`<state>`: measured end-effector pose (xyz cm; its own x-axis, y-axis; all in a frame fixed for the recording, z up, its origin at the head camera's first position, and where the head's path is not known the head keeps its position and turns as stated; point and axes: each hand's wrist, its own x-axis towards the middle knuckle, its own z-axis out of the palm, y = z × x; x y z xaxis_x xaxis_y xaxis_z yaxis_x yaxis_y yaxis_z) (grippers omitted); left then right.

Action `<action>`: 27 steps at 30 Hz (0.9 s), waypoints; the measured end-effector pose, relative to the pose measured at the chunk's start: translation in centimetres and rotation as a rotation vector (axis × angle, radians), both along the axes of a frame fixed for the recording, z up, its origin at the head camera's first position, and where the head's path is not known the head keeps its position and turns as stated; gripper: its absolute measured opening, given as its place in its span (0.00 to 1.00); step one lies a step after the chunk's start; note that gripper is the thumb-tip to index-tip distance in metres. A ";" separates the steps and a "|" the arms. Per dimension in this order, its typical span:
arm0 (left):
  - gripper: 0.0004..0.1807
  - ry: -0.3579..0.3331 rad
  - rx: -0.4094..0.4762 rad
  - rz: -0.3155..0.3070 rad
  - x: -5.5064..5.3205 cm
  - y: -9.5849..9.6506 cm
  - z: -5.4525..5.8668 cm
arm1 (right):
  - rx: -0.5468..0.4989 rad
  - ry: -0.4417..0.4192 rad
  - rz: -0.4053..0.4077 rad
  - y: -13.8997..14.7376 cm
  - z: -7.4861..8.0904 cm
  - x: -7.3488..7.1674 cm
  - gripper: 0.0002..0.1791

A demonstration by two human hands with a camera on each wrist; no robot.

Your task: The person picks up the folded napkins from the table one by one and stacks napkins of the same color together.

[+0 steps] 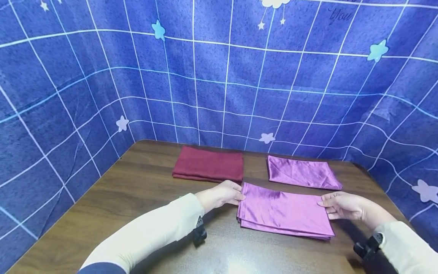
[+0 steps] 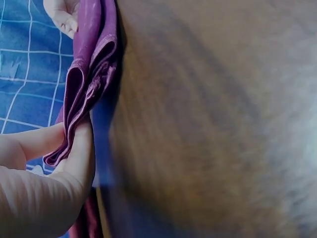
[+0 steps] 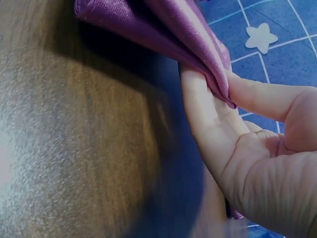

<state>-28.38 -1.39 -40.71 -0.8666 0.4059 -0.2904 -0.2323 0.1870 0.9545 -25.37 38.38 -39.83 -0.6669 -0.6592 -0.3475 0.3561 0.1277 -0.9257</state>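
A folded purple satin cloth [image 1: 285, 211] is stretched between my two hands, its layers stacked along the near edge. My left hand [image 1: 224, 195] pinches its left side between thumb and fingers. On the right side my right hand [image 1: 345, 205] grips the edge the same way. The left wrist view shows the cloth's looped folds [image 2: 81, 84] above the wooden surface, with the left fingers around their lower end. In the right wrist view, a corner of the satin [image 3: 218, 74] lies between thumb and fingers, and a dark shadow falls under it.
At the back of the wooden table [image 1: 137, 182] lies a folded maroon cloth [image 1: 208, 163]. Another folded purple satin cloth [image 1: 302, 172] rests at the back right, just behind the held one. A blue curtain [image 1: 212, 76] with white grid lines and stars hangs around the table's back and sides.
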 end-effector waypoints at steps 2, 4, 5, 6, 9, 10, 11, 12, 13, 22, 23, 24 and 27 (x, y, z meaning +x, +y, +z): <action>0.26 -0.001 0.005 0.019 -0.2 0.1 0.2 | -0.004 -0.002 -0.005 0.0 0.2 -0.1 0.15; 0.25 0.000 0.005 0.037 -0.3 0.2 0.3 | -0.004 0.001 -0.010 -0.1 0.4 -0.1 0.15; 0.25 0.000 0.006 0.045 -0.4 0.2 0.4 | -0.003 0.005 -0.013 -0.1 0.5 -0.1 0.14; 0.25 0.000 0.007 0.052 -0.4 0.3 0.5 | -0.005 0.008 -0.016 -0.1 0.5 -0.1 0.14; 0.26 -0.001 0.014 0.063 -0.5 0.4 0.8 | -0.002 0.029 -0.033 -0.1 0.7 -0.2 0.13; 0.25 -0.004 0.017 0.065 -0.5 0.4 0.9 | 0.006 0.033 -0.044 0.0 0.7 -0.2 0.13; 0.26 -0.005 0.020 0.066 -0.5 0.4 0.9 | 0.019 0.036 -0.057 -0.1 0.7 -0.2 0.12; 0.26 -0.006 0.021 0.069 -0.5 0.4 1.0 | 0.035 0.040 -0.072 -0.1 0.8 -0.2 0.11; 0.26 -0.011 0.022 0.073 -0.5 0.4 1.0 | 0.053 0.048 -0.091 -0.1 0.8 -0.2 0.09; 0.20 0.038 0.003 0.081 -0.5 0.7 1.1 | 0.232 0.111 -0.231 -0.9 1.4 -0.1 0.21; 0.21 0.043 0.005 0.083 -0.5 0.8 1.1 | 0.221 0.111 -0.231 -0.9 1.5 -0.1 0.18; 0.21 0.047 0.008 0.086 -0.5 0.8 1.2 | 0.207 0.110 -0.230 -0.9 1.7 -0.2 0.12; 0.21 0.055 0.017 0.096 -0.6 1.0 1.3 | 0.159 0.101 -0.223 -0.8 1.9 -0.3 0.06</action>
